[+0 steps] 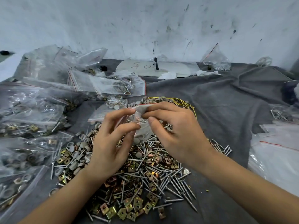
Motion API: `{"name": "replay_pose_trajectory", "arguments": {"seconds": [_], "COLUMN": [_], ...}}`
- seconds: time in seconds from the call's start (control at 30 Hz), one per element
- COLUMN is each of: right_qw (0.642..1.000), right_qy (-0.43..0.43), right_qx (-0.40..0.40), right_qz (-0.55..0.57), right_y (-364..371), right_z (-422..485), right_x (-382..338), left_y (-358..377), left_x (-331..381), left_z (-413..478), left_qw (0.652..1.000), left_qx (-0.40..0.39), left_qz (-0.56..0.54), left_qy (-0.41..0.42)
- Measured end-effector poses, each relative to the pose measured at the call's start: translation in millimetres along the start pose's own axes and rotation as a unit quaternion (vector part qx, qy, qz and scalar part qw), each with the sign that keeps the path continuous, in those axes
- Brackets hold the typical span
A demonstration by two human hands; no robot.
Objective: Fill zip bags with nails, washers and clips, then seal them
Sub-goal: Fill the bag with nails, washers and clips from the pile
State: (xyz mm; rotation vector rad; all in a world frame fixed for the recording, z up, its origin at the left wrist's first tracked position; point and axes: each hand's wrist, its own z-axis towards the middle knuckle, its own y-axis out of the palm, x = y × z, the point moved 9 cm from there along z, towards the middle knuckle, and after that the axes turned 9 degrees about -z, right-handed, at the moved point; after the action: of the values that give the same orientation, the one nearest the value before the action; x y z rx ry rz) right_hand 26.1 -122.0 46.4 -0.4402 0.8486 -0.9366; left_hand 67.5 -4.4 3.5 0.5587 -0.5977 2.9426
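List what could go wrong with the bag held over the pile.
1. The left hand and right hand pinch the bag near its top. Whether the zip is shut is unclear, so contents might spill into the pile below.
2. Nails that seem to lie inside the bag could pierce its thin film when squeezed.
3. Both wrists hang just over loose nails, which might prick them.
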Motion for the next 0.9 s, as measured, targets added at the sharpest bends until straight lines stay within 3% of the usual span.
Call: {"name": "replay_pose_trajectory", "arguments": {"seconds": [0.17,0.43,0.47,0.53,0.6,0.7,0.9], "right_qw": [1.0,0.994,0.995,0.991,0.964,0.922,0.902], "right_qy": [0.011,0.027,0.053,0.114,0.146,0.148,0.149], "right_qx": [0.006,0.105,0.086,-0.036,-0.177,-0.298,-0.315], "right_qz": [0.003,-0.003,-0.014,-0.066,-0.131,-0.2,-0.253], "right_y": [-4.6,-37.7,-36.7,-17.0,10.6,43.6,58.7], "right_z": [0.9,2.0,4.2,4.7,-8.1,-32.2,-38.2], "right_x": [4.2,20.7,31.7,59.2,84.2,104.1,103.7], "left_y": [-0.4,-10.2,-13.7,-23.0,-34.9,-53.0,-66.2], "left_x": [-1.1,-5.4,-9.4,-20.8,-35.0,-51.1,-60.2], "left_z": [-0.9,-0.3,-0.2,-1.1,-1.8,-2.8,-4.1], "left_qw": [1.0,0.998,0.996,0.991,0.982,0.967,0.959], "left_qx": [0.007,0.062,0.078,0.111,0.148,0.199,0.23], "left_qz": [0.013,0.024,0.02,0.0,-0.015,-0.001,0.003], "left_qy": [0.002,-0.02,-0.034,-0.071,-0.115,-0.157,-0.163]}}
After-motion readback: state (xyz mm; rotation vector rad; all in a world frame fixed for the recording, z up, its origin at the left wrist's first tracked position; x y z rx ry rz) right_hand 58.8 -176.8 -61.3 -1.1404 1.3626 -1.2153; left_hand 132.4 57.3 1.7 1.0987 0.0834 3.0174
